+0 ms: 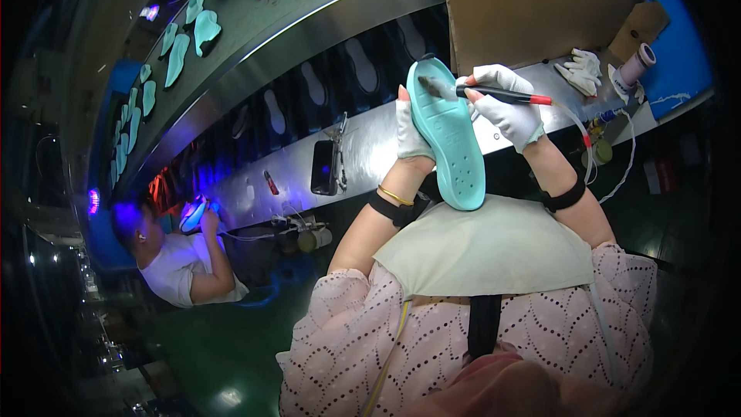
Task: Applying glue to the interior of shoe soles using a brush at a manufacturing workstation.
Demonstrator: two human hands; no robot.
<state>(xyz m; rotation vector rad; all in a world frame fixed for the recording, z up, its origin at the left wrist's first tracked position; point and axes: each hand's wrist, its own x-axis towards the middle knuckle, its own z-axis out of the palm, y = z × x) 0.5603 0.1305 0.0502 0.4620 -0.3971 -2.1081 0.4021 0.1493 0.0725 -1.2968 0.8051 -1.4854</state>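
My left hand [411, 131], in a white glove with bare fingertips, holds a turquoise shoe sole [455, 143] by its left edge. The sole stands tilted up in front of me, its perforated end low against a pale apron [486, 251]. In my right hand [509, 112], gloved the same way, is a brush [505, 95] with a black handle and red end, gripped like a pen. A thin tube [575, 117] trails from that end. The dark bristles lie over the sole's upper part, where a greyish patch shows.
On the metal bench [297, 202] lie a phone [324, 167] and a small red tool [270, 182]. White gloves [580, 73], a spool [637, 66] and cardboard [532, 19] are at right. Turquoise pieces line a conveyor [231, 23]. A co-worker [181, 262] sits at left under violet light.
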